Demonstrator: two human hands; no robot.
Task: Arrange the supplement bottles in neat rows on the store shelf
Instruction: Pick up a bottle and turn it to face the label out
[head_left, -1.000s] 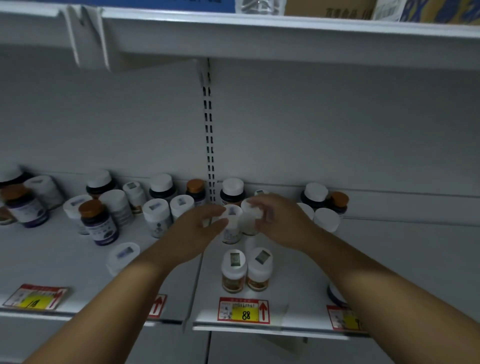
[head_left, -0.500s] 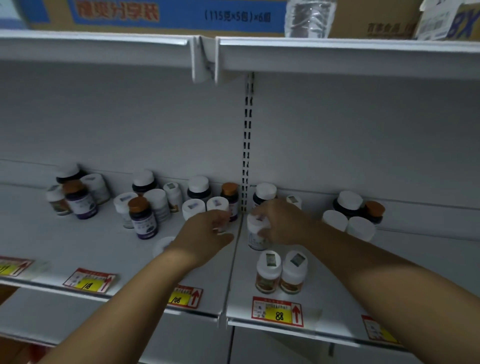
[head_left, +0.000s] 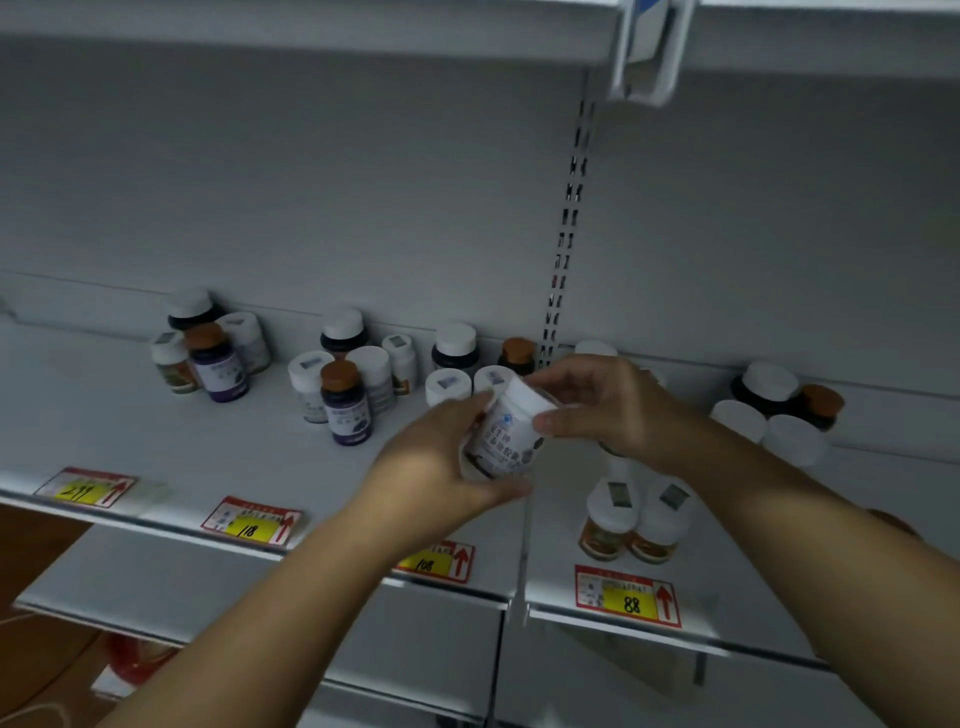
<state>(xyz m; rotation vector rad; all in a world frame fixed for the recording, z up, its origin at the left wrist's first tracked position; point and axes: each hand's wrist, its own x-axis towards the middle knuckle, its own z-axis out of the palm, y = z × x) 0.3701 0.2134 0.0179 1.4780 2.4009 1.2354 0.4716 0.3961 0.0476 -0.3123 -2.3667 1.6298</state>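
A white supplement bottle (head_left: 506, 434) with a white cap is lifted off the grey shelf (head_left: 130, 441) and tilted, label toward me. My left hand (head_left: 436, 467) wraps its body from below. My right hand (head_left: 602, 405) pinches the cap end from the right. Two white-capped amber bottles (head_left: 631, 525) stand side by side at the shelf front. Several mixed bottles, some dark with orange caps (head_left: 343, 405), stand scattered along the back left.
More bottles (head_left: 769, 405) cluster at the back right. Red-and-yellow price tags (head_left: 626, 595) line the shelf lip. A slotted upright (head_left: 566, 234) divides the two shelf bays, and an upper shelf (head_left: 311, 26) hangs overhead.
Both hands were down among the standing bottles; now they hold one white bottle raised and tilted between them. The view has swung to the left.
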